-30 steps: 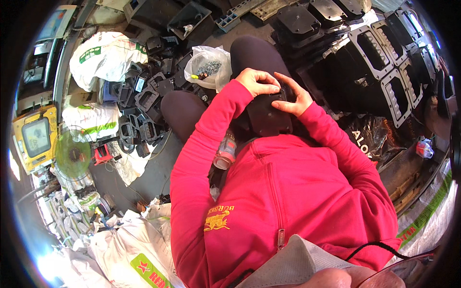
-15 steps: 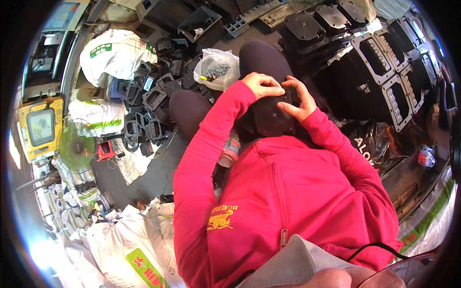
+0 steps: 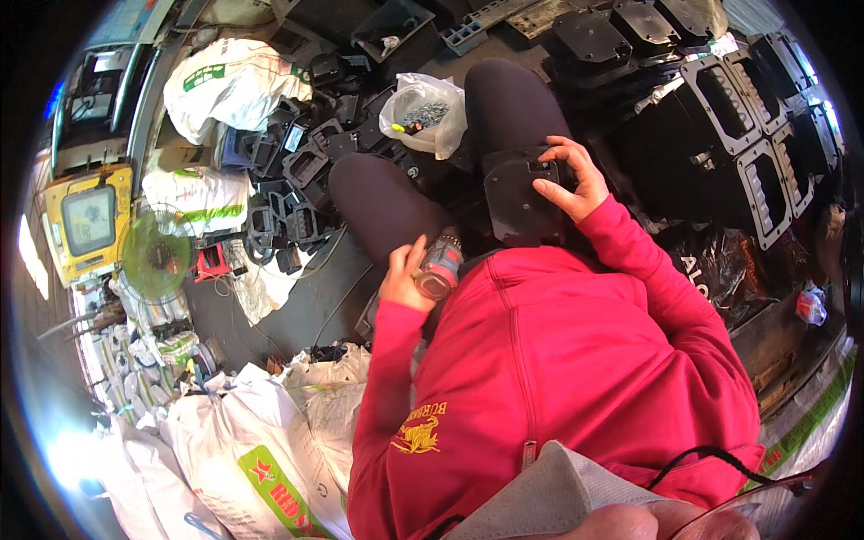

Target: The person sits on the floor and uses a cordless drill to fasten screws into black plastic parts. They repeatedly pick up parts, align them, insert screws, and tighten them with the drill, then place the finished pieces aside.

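Note:
On my lap lies a black plastic part [image 3: 520, 205], a flat plate-like piece with rounded corners and small holes. My right hand [image 3: 578, 180] grips its right edge, thumb on top and fingers bent over the far corner. Beside my left thigh, my left hand [image 3: 407, 275] is closed around a red and grey cordless drill [image 3: 440, 266]; its chuck points away from me and the handle is mostly hidden. Beyond my knees stands a translucent plastic bag [image 3: 447, 135] holding many small metal screws [image 3: 427, 115] and something yellow-tipped.
Piles of black plastic parts [image 3: 301, 166] cover the floor to the left. Stacked black housings with grey frames [image 3: 760, 193] stand at the right. A green fan [image 3: 157, 255] and a yellow-framed device [image 3: 90, 219] are far left, white sacks [image 3: 225, 432] near left. Grey bins [image 3: 391, 27] sit ahead.
My left hand has left the black part, moved down and left, and taken hold of the drill. My right hand stays at the part. The view has shifted slightly.

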`<state>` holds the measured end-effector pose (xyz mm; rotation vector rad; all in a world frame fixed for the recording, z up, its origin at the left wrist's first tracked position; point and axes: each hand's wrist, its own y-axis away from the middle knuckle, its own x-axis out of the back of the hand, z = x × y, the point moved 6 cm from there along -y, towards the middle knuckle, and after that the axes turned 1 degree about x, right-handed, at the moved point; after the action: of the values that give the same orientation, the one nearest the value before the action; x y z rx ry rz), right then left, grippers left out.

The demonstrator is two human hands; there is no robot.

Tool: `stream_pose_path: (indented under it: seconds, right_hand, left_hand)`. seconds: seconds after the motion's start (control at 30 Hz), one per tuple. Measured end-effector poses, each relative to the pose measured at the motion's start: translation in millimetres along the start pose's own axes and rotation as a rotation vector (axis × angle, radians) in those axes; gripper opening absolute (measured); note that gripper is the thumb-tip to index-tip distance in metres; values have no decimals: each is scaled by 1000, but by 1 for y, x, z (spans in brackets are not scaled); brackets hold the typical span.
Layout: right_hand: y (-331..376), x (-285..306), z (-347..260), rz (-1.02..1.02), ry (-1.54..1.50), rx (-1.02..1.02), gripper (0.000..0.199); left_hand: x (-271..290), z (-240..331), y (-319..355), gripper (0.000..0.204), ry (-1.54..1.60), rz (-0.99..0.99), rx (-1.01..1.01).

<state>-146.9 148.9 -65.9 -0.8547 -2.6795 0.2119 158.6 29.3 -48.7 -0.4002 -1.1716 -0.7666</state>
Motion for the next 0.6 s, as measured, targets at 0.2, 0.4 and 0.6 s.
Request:
stream_pose_path:
  seconds: [0.2, 0.4, 0.6]
  right_hand:
    - [3, -2, -7, -2, 44, 6, 36]
    - [2, -3, -7, -10, 51, -21, 37]
    - [2, 1, -9, -8, 15, -54, 37]
  left_hand:
    - [40, 23, -26, 67, 252, -45, -106]
    - [92, 76, -33, 84, 764, -160, -112]
    - [80, 132, -69, 85, 421, -252, -286]
